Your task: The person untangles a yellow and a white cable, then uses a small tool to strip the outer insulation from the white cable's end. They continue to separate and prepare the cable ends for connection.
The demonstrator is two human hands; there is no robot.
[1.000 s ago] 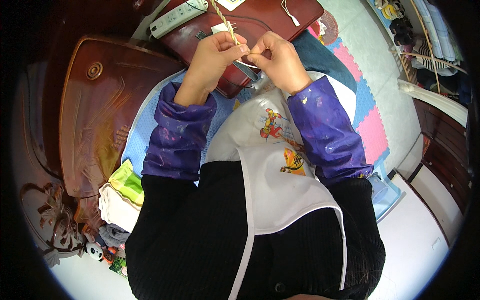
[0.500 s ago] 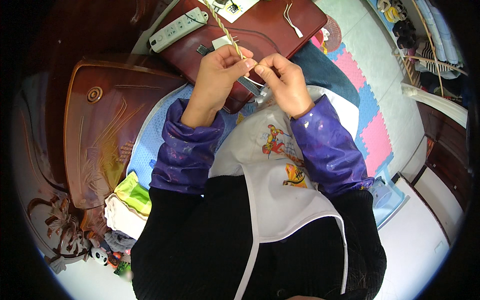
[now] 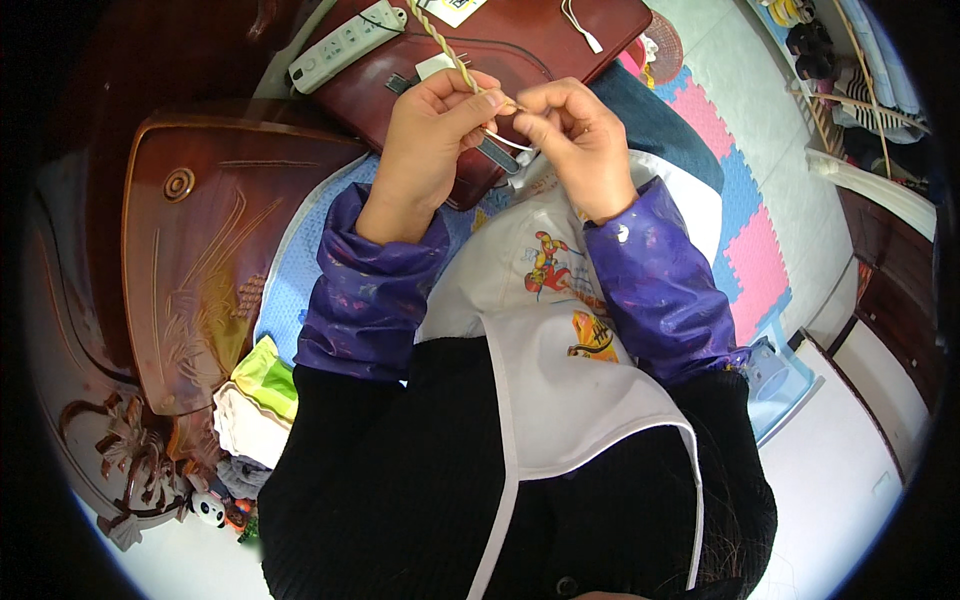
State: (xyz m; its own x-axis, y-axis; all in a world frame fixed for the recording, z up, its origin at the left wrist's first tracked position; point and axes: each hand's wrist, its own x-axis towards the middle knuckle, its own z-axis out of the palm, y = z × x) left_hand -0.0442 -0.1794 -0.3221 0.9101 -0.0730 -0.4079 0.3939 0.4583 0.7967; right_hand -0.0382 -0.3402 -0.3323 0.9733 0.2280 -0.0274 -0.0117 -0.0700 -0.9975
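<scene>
A tan, twisted cord comes down from the top edge into my left hand. Thumb and index finger of that hand pinch it close to its lower end. Beside it, my right hand is closed, its thumb and fingertips pinching the thin end of the cord just past the left thumb. The fingers partly hide that end. Below the hands a thin white strand curves toward the right palm; I cannot tell what it belongs to. A dark strap-like piece lies under the hands.
A reddish-brown table bears a white power strip, a black cable and a white plug. To the left stands a carved wooden panel. Pink and blue foam mats and a woven basket are on the right.
My right hand has shifted slightly up and right, its fingers curling more around the cord's end. The left hand keeps its pinch, and a little more of the white strand shows.
</scene>
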